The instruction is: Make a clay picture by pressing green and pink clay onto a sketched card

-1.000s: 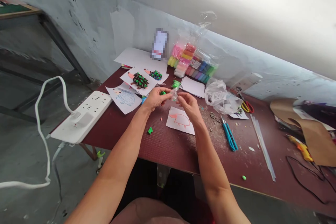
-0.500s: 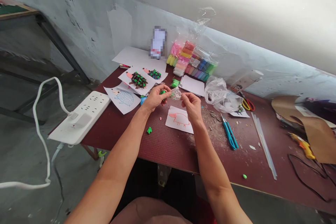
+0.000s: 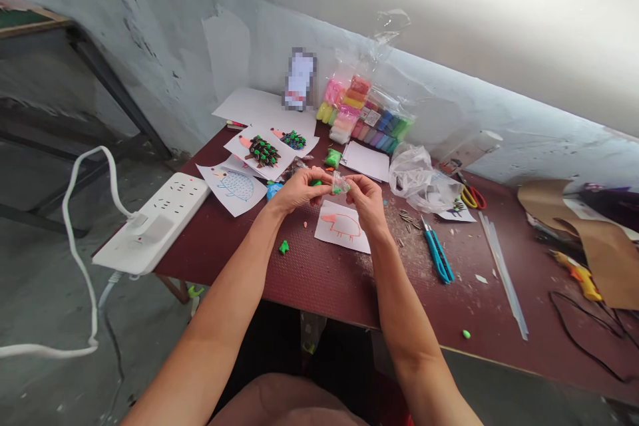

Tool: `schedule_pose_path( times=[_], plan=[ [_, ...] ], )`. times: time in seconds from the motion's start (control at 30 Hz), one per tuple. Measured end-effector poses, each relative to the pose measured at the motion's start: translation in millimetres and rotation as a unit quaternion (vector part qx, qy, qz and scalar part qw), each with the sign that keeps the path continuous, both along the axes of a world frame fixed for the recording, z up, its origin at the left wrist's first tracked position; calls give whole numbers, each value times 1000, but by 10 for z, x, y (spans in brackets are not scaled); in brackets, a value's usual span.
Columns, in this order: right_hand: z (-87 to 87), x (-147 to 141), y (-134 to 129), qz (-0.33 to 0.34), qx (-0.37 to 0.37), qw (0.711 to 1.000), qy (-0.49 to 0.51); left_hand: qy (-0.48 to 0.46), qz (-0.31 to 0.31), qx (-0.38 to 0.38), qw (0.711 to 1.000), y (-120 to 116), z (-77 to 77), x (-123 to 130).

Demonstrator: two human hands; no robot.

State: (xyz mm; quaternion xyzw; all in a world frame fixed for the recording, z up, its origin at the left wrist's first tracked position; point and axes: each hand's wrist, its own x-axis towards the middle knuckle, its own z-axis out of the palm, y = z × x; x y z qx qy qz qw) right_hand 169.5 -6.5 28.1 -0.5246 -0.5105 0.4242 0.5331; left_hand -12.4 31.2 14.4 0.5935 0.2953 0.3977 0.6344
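Wrapper (image 3: 340, 181), flatter a moment earlier, now bunched between left hand (image 3: 298, 190) and right hand (image 3: 368, 200), both pinching it; clay (image 3: 337, 191) apparently enclosed.

A white power strip (image 3: 154, 221) lay at the left edge of the table (image 3: 314, 286), with a white cable (image 3: 94, 333) looping left. Right of centre lay a teal-handled tool (image 3: 438, 254); farther right were red-and-yellow scissors (image 3: 472, 197), long clear sticks (image 3: 504, 276), a yellow glue gun (image 3: 582, 277) and brown paper (image 3: 606, 259).
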Motion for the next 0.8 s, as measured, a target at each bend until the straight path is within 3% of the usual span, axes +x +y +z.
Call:
schedule_pose_path(
  times=[0.17,0.33,0.63,0.8],
  plan=[
    [4,2,-7,4,5,1000,-5,30,-18,32,999,-18,39,16],
    [-43,34,15,9,-8,1000,-12,29,7,48,998,-21,54,17],
    [-142,52,64,-28,-20,999,-3,11,32,22,999,-17,33,16],
    [-73,71,41,-16,-15,1000,13,20,53,5,998,-4,33,9]
  ],
)
